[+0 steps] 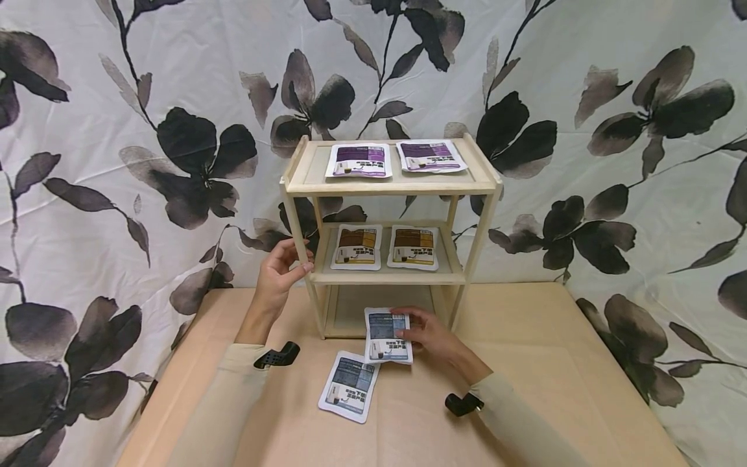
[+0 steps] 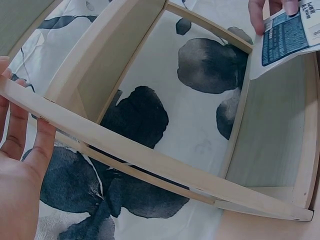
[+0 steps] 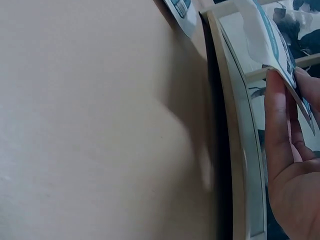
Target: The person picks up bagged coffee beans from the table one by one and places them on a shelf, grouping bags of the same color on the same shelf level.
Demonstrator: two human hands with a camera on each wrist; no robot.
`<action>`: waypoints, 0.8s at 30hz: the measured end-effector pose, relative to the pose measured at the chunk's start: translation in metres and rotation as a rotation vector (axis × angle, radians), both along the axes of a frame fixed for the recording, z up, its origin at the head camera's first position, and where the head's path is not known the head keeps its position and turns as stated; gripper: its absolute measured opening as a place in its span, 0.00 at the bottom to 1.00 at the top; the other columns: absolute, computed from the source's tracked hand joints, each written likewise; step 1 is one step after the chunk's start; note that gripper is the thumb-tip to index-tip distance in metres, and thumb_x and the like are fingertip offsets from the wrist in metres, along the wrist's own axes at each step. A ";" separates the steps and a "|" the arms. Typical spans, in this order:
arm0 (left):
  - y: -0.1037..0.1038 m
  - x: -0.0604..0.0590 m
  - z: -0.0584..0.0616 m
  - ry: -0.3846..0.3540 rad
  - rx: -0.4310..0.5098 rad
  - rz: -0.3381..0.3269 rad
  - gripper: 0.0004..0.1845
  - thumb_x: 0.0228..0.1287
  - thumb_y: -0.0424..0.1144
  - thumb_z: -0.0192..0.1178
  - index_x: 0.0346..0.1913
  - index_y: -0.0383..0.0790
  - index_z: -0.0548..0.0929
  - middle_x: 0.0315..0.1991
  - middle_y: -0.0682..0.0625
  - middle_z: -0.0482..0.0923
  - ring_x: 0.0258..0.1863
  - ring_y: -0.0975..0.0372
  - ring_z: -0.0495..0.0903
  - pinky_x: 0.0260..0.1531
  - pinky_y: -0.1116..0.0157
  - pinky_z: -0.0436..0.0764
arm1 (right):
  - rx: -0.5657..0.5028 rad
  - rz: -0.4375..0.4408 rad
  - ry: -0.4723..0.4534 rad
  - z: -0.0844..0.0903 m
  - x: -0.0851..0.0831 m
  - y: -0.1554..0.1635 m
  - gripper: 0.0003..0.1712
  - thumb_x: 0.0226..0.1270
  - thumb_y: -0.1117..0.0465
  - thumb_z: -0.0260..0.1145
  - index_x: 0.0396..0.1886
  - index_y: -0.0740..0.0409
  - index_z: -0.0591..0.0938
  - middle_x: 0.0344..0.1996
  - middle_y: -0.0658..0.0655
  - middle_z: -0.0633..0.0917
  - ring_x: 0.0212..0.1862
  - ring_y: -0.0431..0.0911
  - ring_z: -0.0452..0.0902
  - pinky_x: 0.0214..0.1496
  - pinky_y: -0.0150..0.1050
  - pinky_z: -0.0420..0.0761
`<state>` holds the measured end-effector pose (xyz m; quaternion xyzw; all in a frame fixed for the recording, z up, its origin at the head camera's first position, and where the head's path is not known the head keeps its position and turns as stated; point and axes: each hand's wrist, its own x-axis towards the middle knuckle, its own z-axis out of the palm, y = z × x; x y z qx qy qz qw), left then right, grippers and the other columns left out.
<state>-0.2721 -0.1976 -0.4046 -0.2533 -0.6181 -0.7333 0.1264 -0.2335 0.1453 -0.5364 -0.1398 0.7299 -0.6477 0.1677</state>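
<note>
A three-tier wooden shelf stands on the table. Two purple pouches lie on its top tier and two brown pouches on the middle tier. My left hand grips the shelf's left front post, its fingers wrapped behind the wood. My right hand pinches a blue pouch by its right edge, just in front of the bottom tier. The left wrist view shows that pouch at the shelf opening, and the right wrist view shows the pouch above my fingers. Another blue pouch lies flat on the table.
The tan table carries the shelf near its back edge. A cloth with dark leaf prints hangs behind and drapes both sides. Black wrist mounts sit on both sleeves.
</note>
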 end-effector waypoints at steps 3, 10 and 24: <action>0.000 0.000 0.000 -0.001 0.007 -0.004 0.23 0.60 0.16 0.63 0.57 0.35 0.80 0.44 0.34 0.77 0.45 0.58 0.79 0.46 0.67 0.84 | 0.024 -0.043 0.030 0.000 -0.005 0.002 0.31 0.67 0.61 0.72 0.69 0.56 0.75 0.45 0.65 0.85 0.36 0.47 0.84 0.31 0.41 0.81; -0.001 -0.002 0.000 0.001 0.010 -0.014 0.25 0.60 0.16 0.62 0.56 0.42 0.82 0.44 0.36 0.79 0.45 0.59 0.79 0.46 0.67 0.84 | 0.102 -0.125 0.123 0.004 -0.016 0.006 0.30 0.68 0.60 0.71 0.68 0.53 0.76 0.51 0.66 0.81 0.43 0.49 0.81 0.41 0.45 0.86; 0.000 -0.002 0.001 -0.003 0.011 -0.015 0.25 0.60 0.16 0.61 0.54 0.45 0.82 0.43 0.51 0.82 0.46 0.57 0.79 0.46 0.69 0.83 | 0.171 -0.295 0.158 0.010 -0.031 0.006 0.29 0.69 0.64 0.68 0.69 0.56 0.75 0.56 0.66 0.78 0.48 0.53 0.77 0.46 0.41 0.80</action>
